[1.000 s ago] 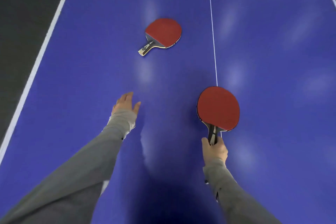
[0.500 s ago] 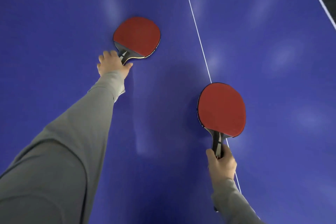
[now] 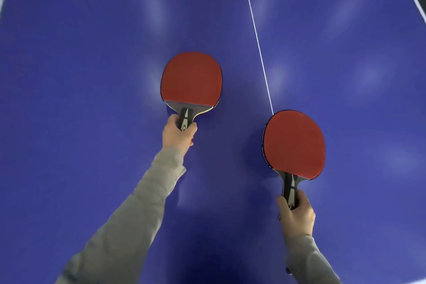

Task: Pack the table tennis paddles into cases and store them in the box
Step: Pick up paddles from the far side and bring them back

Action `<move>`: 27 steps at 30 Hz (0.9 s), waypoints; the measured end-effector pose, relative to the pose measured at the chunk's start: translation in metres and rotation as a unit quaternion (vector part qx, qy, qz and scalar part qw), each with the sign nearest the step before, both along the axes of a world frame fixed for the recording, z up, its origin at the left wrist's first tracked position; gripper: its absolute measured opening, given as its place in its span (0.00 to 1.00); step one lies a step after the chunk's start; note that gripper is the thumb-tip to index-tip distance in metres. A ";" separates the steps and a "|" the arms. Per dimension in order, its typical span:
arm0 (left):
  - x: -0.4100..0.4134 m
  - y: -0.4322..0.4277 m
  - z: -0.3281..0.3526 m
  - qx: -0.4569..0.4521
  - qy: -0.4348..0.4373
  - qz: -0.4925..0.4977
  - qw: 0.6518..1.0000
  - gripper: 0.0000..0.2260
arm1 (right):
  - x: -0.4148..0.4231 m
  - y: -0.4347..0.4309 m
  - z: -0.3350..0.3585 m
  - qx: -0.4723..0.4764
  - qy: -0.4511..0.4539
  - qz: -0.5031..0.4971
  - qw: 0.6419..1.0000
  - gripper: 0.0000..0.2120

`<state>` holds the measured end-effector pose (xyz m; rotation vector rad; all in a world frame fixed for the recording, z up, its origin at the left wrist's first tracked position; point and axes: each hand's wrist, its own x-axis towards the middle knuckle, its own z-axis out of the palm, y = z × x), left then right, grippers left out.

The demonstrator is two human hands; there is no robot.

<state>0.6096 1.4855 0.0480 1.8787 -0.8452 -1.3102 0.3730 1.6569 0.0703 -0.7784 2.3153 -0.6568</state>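
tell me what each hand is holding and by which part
The left hand holds one red paddle by its handle. The right hand holds the other red paddle, also by the handle.

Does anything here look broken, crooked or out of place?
Nothing stands out. The left hand grips one red-faced paddle by its handle, the right hand grips the other red-faced paddle, both intact over the blue table.
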 end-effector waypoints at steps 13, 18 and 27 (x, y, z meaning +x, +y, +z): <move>-0.147 0.274 -0.004 0.117 0.011 0.097 0.988 0.11 | -0.061 0.094 0.000 0.021 -0.066 0.133 0.989 0.12; -0.170 0.286 -0.013 0.126 -0.019 0.094 0.987 0.11 | -0.073 0.100 -0.006 0.004 -0.069 0.189 0.979 0.15; -0.148 0.297 -0.012 0.100 0.198 0.048 0.974 0.18 | -0.037 0.102 -0.016 -0.002 -0.104 0.242 0.965 0.10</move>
